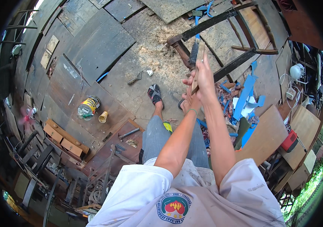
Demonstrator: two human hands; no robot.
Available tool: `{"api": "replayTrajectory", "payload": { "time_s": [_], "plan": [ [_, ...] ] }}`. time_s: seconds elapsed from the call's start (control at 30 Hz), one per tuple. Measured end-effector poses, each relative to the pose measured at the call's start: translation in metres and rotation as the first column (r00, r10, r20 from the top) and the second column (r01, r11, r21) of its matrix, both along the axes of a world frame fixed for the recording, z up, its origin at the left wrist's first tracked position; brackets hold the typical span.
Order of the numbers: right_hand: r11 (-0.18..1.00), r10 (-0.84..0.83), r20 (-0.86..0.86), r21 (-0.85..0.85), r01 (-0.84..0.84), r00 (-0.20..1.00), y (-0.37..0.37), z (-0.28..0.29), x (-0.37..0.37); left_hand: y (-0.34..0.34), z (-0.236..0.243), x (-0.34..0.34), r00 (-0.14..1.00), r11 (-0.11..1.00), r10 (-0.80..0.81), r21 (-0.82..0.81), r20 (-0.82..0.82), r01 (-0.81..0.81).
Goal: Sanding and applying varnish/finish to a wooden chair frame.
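1. Hands set close together, right above left. Right hand (pixel 204 75) is wrapped round a narrow tan wooden strip (pixel 200 51), thumb laid along it. Left hand (pixel 191 100) sits at the strip's lower end, fingers curled; can't tell how firmly it bears on the wood.
2. Strip location: in front of the person, above the floor, top end pointing away, next to the brown-and-black wooden chair frame (pixel 247 31) and its brown turned leg (pixel 182 55). A dark narrow bar (pixel 194 55) runs right alongside; can't tell if it's held too.
3. Slip risk: with both hands bunched at one end, the far end looks poorly steadied. A sideways load could twist it and knock the leg.
4. Splinter risk: bare palms on raw-looking wood; sliding along the edge would do it.
5. Foot risk: grey-and-black open sandal (pixel 154 94) leaves skin exposed; cause would be a dropped strip.
6. Footing: pale sawdust (pixel 157 47) and overlapping grey floor boards (pixel 104 38) could slide or trip. Blue sheet scraps (pixel 244 98) near the chair could snag a step.
7. Metal-headed hammer (pixel 129 133) lies well apart, low risk unless stepped on.
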State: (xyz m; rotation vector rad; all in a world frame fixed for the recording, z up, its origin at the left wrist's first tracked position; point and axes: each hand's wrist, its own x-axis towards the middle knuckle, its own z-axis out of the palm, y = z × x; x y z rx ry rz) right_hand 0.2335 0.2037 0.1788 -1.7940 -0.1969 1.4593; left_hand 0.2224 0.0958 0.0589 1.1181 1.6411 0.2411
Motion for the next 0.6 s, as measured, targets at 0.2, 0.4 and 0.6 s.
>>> {"api": "replayTrajectory", "payload": {
  "time_s": [0.2,0.4,0.6],
  "plan": [
    [0.956,-0.294,-0.164,-0.046,0.290,0.942,0.076,-0.063,-0.027,-0.003,-0.037,0.015,0.978,0.983,0.155,-0.125,0.142,-0.138],
    [0.946,-0.325,-0.096,-0.021,0.325,0.941,-0.003,-0.023,0.050,0.015,-0.001,0.015,0.999,0.989,0.032,-0.148,0.030,-0.027],
    [0.984,0.169,0.003,0.056,-0.169,0.986,-0.025,-0.016,0.065,0.014,-0.003,0.008,0.995,0.993,0.070,-0.096,0.073,-0.063]
  ]
}}
